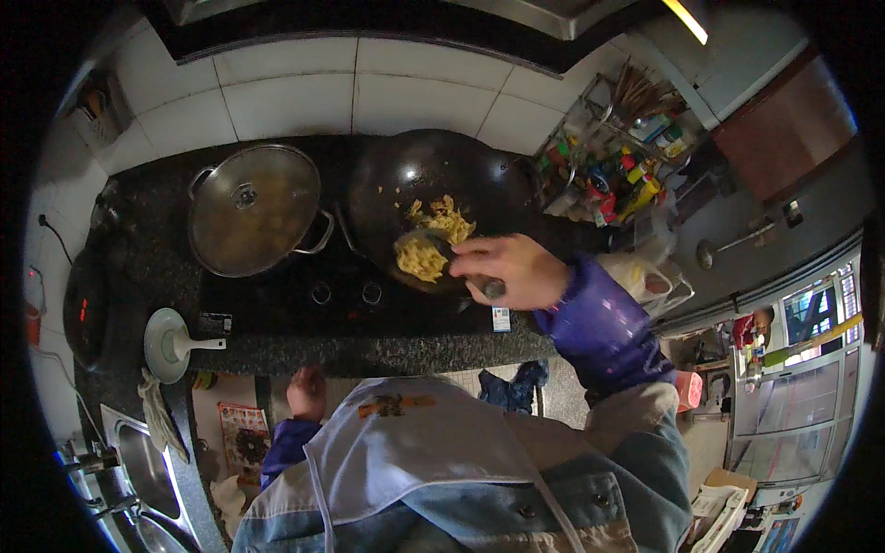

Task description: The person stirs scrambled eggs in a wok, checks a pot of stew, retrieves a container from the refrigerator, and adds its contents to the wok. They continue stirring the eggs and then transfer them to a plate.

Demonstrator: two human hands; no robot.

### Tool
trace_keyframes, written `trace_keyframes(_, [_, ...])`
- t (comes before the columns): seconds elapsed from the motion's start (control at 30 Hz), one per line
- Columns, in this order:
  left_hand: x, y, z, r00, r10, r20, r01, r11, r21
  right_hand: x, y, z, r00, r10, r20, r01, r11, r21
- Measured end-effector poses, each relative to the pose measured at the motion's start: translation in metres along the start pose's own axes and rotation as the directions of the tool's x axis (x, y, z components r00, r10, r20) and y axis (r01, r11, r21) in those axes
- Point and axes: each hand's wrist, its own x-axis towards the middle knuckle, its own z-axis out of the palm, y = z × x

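Note:
My right hand [515, 271] grips a spatula or ladle by its handle [493, 288] over the near side of a dark wok [377, 186]. Yellow pieces that look like scrambled egg [420, 260] lie at the utensil's head, which is partly hidden. More of the yellow food [446, 220] rests on the wok's bottom, with small crumbs on its wall. Below the front edge of the counter, beside the apron, hangs my left hand [306, 394] with its fingers curled. Whether it holds anything is not clear.
A glass-lidded pot [256, 211] stands left of the wok on the black cooktop [276, 294]. A white spoon [197, 344] lies across a pale bowl [166, 363] near a cloth [160, 418] and the sink [142, 463]. Bottles crowd a rack [608, 173] at right, above a plastic bag [646, 280].

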Motion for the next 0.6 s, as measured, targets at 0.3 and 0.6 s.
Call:
trace_keyframes(0.3, [0.007, 0.005, 0.005, 0.998, 0.057, 0.006, -0.057, 0.998, -0.036, -0.019, 0.060, 0.012, 0.771, 0.593, -0.230, -0.514, 0.794, 0.325])
trace_keyframes(0.6, [-0.016, -0.014, 0.001, 1.000, 0.010, 0.027, -0.012, 0.999, 0.040, -0.027, 0.156, 0.057, 0.303, 0.913, -0.275, -0.203, 0.343, 0.917])
